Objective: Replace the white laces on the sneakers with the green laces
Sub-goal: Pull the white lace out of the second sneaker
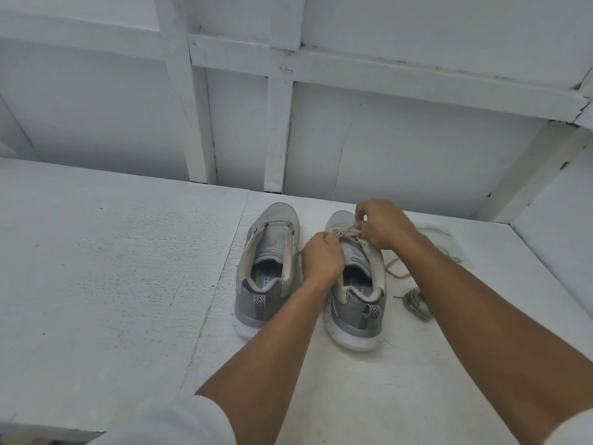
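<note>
Both hands work at the forward eyelets of the right sneaker (356,303) on the worktop (128,252). Left hand (322,258) fingers (330,240) curl tight on the white lace (348,232). Right hand (382,226) fingers (361,228) pinch it too — it runs between them. Green laces (434,231) lie beyond the right forearm, and a loose lace bundle (417,305) lies beside the heel.

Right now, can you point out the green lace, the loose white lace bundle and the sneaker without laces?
green lace (454,256), head view, its nearer strand
loose white lace bundle (416,304), head view, middle of the coil
sneaker without laces (272,248), head view, its tongue
</note>
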